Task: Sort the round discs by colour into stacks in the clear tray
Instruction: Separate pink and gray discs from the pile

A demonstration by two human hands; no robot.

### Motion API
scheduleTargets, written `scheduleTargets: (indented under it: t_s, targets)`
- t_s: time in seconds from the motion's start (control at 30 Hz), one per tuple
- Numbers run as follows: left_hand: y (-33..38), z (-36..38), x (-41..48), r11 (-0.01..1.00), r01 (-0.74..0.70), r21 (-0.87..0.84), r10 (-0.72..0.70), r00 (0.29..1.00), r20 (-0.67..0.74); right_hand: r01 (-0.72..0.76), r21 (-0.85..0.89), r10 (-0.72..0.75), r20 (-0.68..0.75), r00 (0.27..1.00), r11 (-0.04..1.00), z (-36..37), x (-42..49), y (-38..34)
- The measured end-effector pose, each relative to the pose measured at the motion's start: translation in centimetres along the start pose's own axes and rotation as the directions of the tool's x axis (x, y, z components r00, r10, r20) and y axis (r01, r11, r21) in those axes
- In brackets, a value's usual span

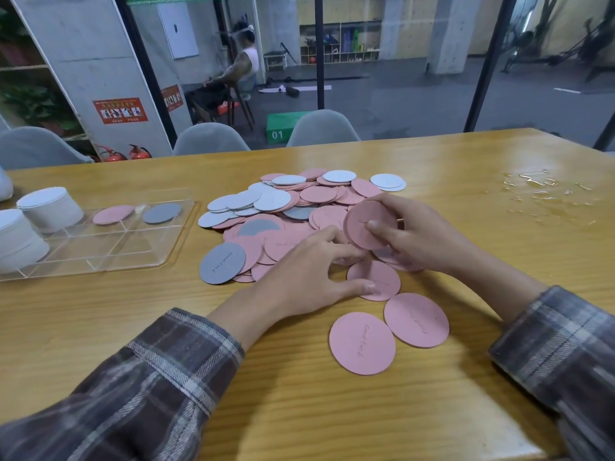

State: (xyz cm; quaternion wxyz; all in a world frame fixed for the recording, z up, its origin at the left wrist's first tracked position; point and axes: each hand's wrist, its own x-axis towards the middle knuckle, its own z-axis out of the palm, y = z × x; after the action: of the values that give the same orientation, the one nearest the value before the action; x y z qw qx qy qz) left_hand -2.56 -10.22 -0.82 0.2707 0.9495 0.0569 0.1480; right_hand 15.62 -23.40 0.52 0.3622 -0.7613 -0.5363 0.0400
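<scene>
A heap of pink, white and grey round discs [293, 207] lies in the middle of the wooden table. My right hand [412, 234] holds a small stack of pink discs [361, 224] tilted up above the heap. My left hand [309, 271] reaches to the lower edge of that stack, its thumb resting on a loose pink disc [382, 277]; whether the fingers pinch anything is hidden. The clear tray [100, 247] at the left holds one pink disc [113, 214] and one grey disc [162, 212] in its far compartments.
Two tall stacks of white discs [50, 207] stand at the tray's left end. Two loose pink discs [362, 342] lie near me, and a grey disc [222, 262] sits at the heap's near-left edge. Crumpled clear plastic [545, 194] lies at the far right. Grey chairs line the far edge.
</scene>
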Motion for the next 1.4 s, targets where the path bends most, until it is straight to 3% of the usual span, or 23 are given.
scheduleTargets:
  t_s: [0.23, 0.53, 0.67, 0.87, 1.03, 1.13, 1.23, 1.3, 1.4]
  targets:
    - [0.1, -0.6, -0.1, 0.993, 0.071, -0.090, -0.068, 0.997, 0.032, -0.046, 0.034, 0.046, 0.019, 0.999, 0.998, 0.1, -0.1, -0.2]
    - [0.0, -1.1, 0.2, 0.925, 0.094, -0.369, -0.217, 0.927, -0.307, -0.164, 0.337, 0.121, 0.143, 0.982, 0.927, 0.0, -0.7, -1.5]
    - [0.1, -0.9, 0.4, 0.896, 0.091, -0.435, -0.264, 0.897, -0.355, -0.116, 0.322, 0.064, 0.167, 0.984, 0.940, 0.4, -0.8, -1.8]
    - [-0.3, -0.7, 0.7, 0.924, 0.073, -0.375, -0.240, 0.874, -0.421, 0.029, 0.089, -0.042, 0.138, 0.990, 0.996, 0.3, -0.8, -1.7]
    - [0.0, -1.1, 0.5, 0.945, 0.035, -0.324, -0.183, 0.880, -0.438, 0.034, 0.071, -0.043, 0.123, 0.992, 0.997, 0.3, -0.7, -1.7]
    - [0.4, -1.3, -0.1, 0.967, -0.001, -0.254, -0.093, 0.930, -0.355, 0.020, 0.067, -0.026, 0.090, 0.996, 0.998, 0.4, -0.7, -1.3]
    - [1.0, -1.3, -1.2, 0.977, -0.008, -0.211, -0.003, 0.999, -0.050, -0.021, 0.078, 0.016, 0.065, 0.998, 0.997, 0.1, -0.7, -1.3]
    - [1.1, -1.4, -1.7, 0.988, -0.021, -0.155, 0.038, 0.994, 0.105, -0.032, 0.078, 0.027, 0.061, 0.998, 0.996, -0.1, -0.7, -1.3]
    - [0.8, -1.6, -1.5, 0.989, -0.031, -0.148, 0.054, 0.987, 0.150, -0.023, 0.050, 0.020, 0.061, 0.998, 0.998, -0.2, -0.6, -1.3]
